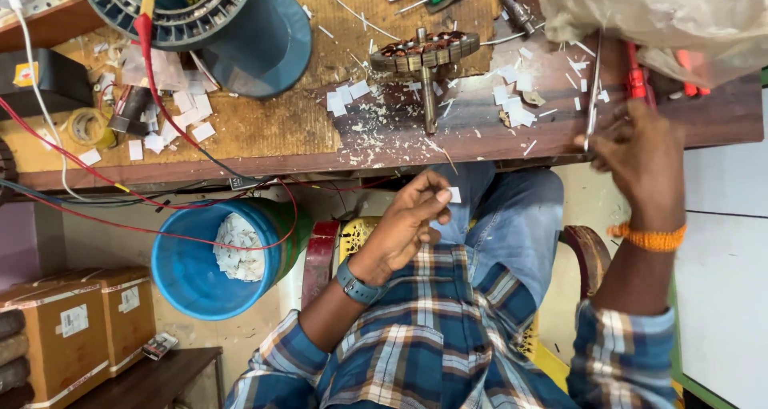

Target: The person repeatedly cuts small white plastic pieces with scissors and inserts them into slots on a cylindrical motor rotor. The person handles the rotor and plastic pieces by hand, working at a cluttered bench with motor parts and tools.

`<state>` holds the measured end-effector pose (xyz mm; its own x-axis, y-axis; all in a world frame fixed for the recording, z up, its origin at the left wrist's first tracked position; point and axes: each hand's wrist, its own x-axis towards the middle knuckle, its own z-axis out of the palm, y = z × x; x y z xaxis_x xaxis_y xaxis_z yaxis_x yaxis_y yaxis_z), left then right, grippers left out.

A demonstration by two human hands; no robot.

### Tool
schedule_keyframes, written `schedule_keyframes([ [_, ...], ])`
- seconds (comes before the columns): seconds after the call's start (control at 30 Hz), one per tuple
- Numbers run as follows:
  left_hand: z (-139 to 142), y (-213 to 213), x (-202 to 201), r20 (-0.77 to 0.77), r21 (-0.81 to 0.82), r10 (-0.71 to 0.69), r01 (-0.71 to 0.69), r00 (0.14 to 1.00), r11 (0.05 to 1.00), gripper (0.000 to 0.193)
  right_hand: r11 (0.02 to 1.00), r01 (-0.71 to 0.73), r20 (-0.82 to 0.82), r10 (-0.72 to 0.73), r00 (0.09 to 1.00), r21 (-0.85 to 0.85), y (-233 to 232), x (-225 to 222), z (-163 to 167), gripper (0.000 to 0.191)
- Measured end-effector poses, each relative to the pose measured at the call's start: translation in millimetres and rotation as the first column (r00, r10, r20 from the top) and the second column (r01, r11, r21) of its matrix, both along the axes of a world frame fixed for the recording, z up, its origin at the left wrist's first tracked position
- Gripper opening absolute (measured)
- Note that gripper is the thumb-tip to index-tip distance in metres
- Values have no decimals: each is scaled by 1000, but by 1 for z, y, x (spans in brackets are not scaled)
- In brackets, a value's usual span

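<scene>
Left hand (pixel 406 221) pinches a small white paper slip (pixel 454 194), rectangular and flat, over the lap just below the bench (pixel 320 137) edge; right hand (pixel 640 157) grips a thin metal blade (pixel 593 97) upright at that edge

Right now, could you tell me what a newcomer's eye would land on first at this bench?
Probably the left hand, fingers pinching a small white paper slip above the lap, and the right hand at the bench edge gripping a thin metal tool. Then the copper-wound stator mid-bench amid paper scraps, and the blue bucket of white slips below.
</scene>
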<state>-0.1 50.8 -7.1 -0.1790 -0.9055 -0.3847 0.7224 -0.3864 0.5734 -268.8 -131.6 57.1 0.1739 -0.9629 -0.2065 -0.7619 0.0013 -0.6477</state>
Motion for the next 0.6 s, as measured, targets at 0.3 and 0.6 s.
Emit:
schedule_keyframes([
  [0.3, -3, -1, 3, 536, -189, 186, -98, 824, 977, 14, 931, -345, 678, 179, 713, 117, 76, 59, -16, 34],
  [0.6, 11, -6, 2, 639, -210, 168, -40, 750, 977, 17, 981, -191, 570, 141, 809, 27, 116, 100, -26, 21],
])
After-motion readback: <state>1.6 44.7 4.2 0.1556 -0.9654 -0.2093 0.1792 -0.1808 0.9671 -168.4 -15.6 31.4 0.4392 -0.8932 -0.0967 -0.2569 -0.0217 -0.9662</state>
